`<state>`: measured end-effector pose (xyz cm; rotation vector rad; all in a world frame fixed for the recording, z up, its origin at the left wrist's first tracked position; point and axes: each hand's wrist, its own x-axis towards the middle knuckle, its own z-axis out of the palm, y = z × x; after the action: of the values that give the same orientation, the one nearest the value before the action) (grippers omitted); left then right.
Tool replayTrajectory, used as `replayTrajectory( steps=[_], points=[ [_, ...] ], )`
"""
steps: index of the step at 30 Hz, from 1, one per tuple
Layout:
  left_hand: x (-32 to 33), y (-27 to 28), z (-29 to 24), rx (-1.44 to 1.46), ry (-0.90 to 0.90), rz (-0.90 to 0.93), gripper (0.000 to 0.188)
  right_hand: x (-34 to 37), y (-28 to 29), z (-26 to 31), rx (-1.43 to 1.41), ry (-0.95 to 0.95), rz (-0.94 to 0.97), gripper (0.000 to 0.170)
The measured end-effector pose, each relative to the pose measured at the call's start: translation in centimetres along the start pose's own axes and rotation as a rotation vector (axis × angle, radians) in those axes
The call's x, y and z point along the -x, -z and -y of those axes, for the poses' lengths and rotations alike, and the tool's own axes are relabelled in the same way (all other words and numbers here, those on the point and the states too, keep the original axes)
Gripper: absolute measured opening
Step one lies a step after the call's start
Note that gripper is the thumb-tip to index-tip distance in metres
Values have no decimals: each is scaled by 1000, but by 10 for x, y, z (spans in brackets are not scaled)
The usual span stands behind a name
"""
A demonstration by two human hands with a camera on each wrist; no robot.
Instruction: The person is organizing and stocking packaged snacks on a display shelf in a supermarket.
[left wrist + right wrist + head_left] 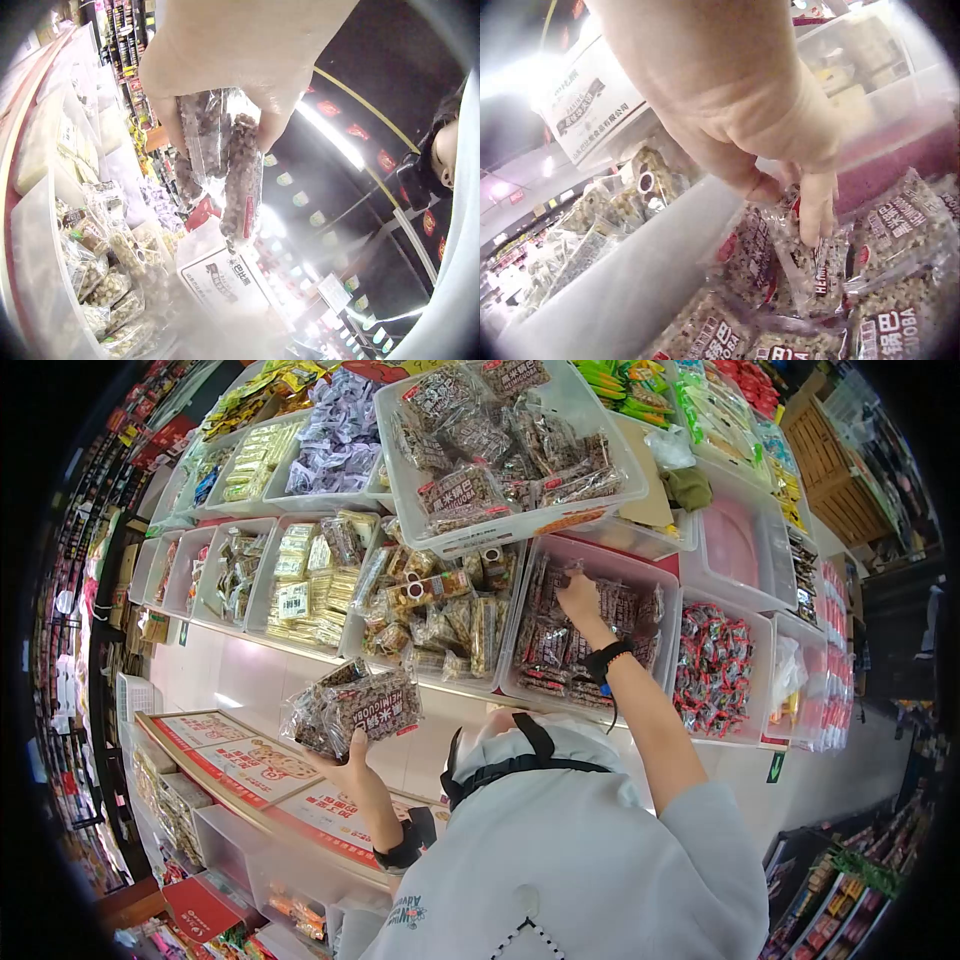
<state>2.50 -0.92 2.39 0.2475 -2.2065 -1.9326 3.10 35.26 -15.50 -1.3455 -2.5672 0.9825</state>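
My left hand holds a bunch of clear-wrapped black rice cracker packs, away from the bins. In the left wrist view, thumb and fingers grip these packs from both sides. Down in a pink-lined plastic bin, my right hand reaches among more of the same packs. The right wrist view shows its thumb and fingers pinching the upper end of one rice cracker pack. Other packs lie close around it, printed with white lettering.
A raised tub full of similar packs stands just behind the bin. To the left is a bin of wrapped nut bars; to the right, one of red-wrapped sweets. A counter with red-and-white signs runs along the lower left.
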Motion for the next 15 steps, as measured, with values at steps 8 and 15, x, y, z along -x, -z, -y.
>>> replayTrajectory(
  steps=[8, 15],
  points=[
    [-1, -2, 6, 85, 6, 35, 79, 6, -28, 16, -204, 82, -9, 61],
    [-2, -2, 12, 56, 0, 95, 78, -22, -50, -10, -149, 36, 62, 63]
  ],
)
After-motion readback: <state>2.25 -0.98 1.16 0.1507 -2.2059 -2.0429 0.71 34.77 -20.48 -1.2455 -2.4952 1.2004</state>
